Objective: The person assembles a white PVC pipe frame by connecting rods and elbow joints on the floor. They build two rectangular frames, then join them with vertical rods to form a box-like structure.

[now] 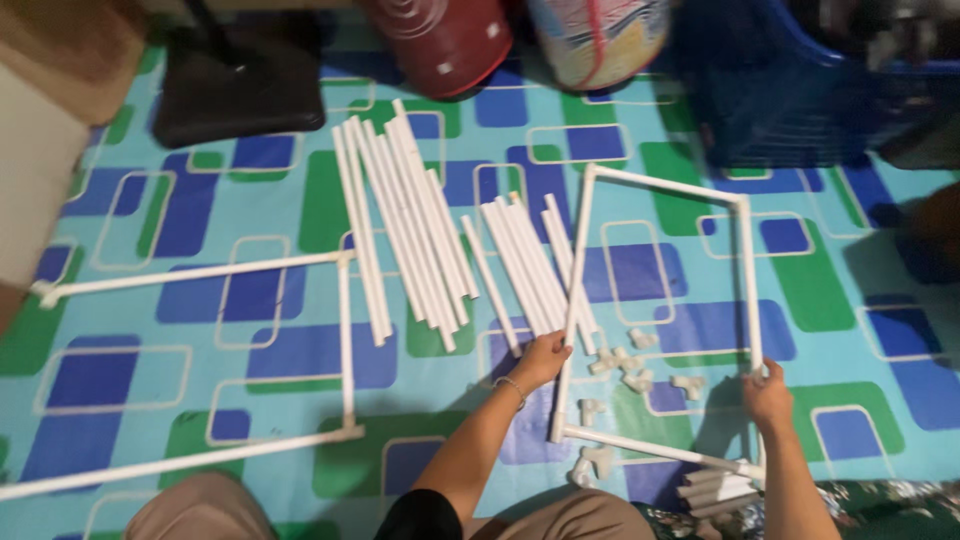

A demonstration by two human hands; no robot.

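Note:
A square frame of white pipes [664, 185] lies tilted on the patterned floor mat [130, 330]. My left hand [540, 360] grips its left side pipe [578, 270] near the lower end. My right hand [768, 392] grips its right side pipe [750, 280] near the bottom corner. Several small white corner joints [625, 362] lie inside the frame between my hands. More joints [592, 460] sit by the frame's lower pipe. Short pipes [718, 488] lie under my right forearm.
Two piles of loose white pipes, long [400, 225] and shorter [525, 265], lie left of the frame. Another partly joined pipe frame [345, 340] sprawls at left. A black base [240, 85], a red drum [445, 40] and a blue basket [800, 100] line the far edge.

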